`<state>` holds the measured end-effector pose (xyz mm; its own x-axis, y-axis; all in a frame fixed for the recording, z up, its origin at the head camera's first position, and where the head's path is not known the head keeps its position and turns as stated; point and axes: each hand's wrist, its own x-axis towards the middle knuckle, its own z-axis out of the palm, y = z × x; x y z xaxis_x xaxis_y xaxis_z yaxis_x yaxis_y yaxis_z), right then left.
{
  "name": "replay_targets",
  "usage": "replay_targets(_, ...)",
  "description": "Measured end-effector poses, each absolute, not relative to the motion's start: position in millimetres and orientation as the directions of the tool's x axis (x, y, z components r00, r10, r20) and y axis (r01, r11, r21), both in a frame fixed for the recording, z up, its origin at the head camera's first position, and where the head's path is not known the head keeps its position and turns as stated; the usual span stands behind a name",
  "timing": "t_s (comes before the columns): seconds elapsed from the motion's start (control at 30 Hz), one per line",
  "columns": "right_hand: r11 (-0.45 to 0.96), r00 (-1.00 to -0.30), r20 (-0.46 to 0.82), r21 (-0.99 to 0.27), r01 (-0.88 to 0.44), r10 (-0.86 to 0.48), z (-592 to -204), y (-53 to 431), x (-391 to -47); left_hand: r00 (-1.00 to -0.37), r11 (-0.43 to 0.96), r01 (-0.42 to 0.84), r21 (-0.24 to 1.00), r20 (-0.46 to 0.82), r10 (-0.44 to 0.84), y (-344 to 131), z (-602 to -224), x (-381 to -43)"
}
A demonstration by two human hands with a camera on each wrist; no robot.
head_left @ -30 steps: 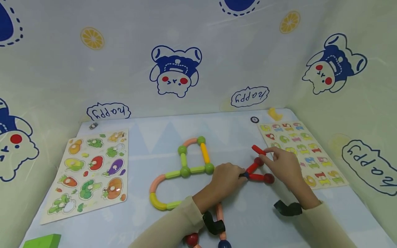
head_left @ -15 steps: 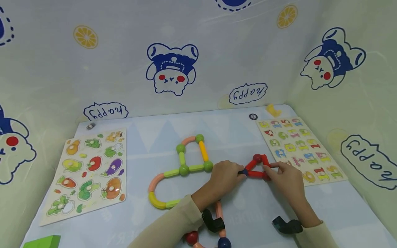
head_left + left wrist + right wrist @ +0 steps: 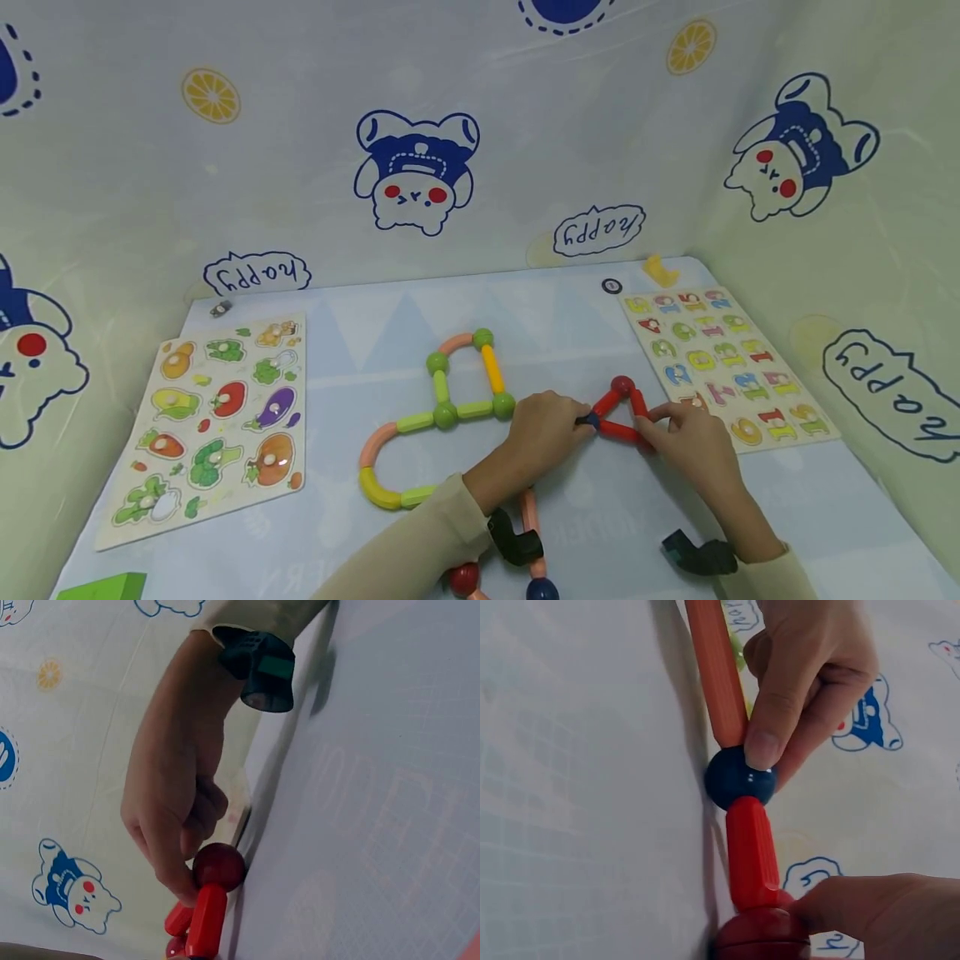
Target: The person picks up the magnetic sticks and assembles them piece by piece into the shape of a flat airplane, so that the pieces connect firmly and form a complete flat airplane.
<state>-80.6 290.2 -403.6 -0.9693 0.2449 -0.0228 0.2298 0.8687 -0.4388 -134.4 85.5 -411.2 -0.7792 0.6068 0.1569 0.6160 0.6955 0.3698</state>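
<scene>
My left hand (image 3: pixel 551 429) pinches a dark blue ball (image 3: pixel 731 780) of a magnetic stick-and-ball set between thumb and fingers. From it two red sticks (image 3: pixel 751 851) spread to the right. One leads to an upper red ball (image 3: pixel 622 386), the other to a lower red ball (image 3: pixel 219 867). My right hand (image 3: pixel 693 446) pinches a third red stick (image 3: pixel 638 402), which spans from the upper ball to the lower one. The three sticks form a triangle, its lower right corner partly covered by my right fingers in the head view. An orange stick (image 3: pixel 718 675) joins the blue ball's other side.
Left of my hands lies a shape of green balls (image 3: pixel 446 415) with green, yellow and orange sticks. More balls, one dark blue (image 3: pixel 542 589), sit below my left forearm. A vegetable puzzle board (image 3: pixel 258 454) lies left, a number puzzle board (image 3: pixel 806 450) right. A green block (image 3: pixel 105 586) is bottom left.
My right hand has brought the third red stick down and left from above the upper red ball to the triangle's right side. My left hand has kept its grip on the blue ball.
</scene>
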Motion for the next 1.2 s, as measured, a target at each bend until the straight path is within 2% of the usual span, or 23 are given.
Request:
replay_targets(0.27, 0.879, -0.977, -0.097, -0.427, 0.211, 0.188, -400, 291, -85, -0.778, 0.692, 0.618, 0.373, 0.161, 0.607, 85, -411, -135)
replay_targets(0.53, 0.889, -0.990, -0.083, -0.438, 0.135, 0.110, -396, 294, -90, -0.781, 0.693, 0.613, 0.378, 0.159, 0.604, 85, -412, -134)
replay_targets(0.8, 0.886, -0.992, -0.037, -0.446, 0.124, 0.120, -403, 294, -96, -0.785, 0.695, 0.608, 0.385, 0.157, 0.599, 84, -413, -134)
replay_targets(1.07, 0.893, -0.988, 0.001, -0.427, 0.141, 0.157, -408, 287, -100, -0.777, 0.663, 0.621, 0.418, 0.219, 0.590, 75, -416, -140)
replay_targets(1.2, 0.897, -0.987, 0.008, -0.420, 0.141, 0.159, -407, 283, -102, -0.816, 0.701, 0.563, 0.438, 0.159, 0.555, 59, -405, -145)
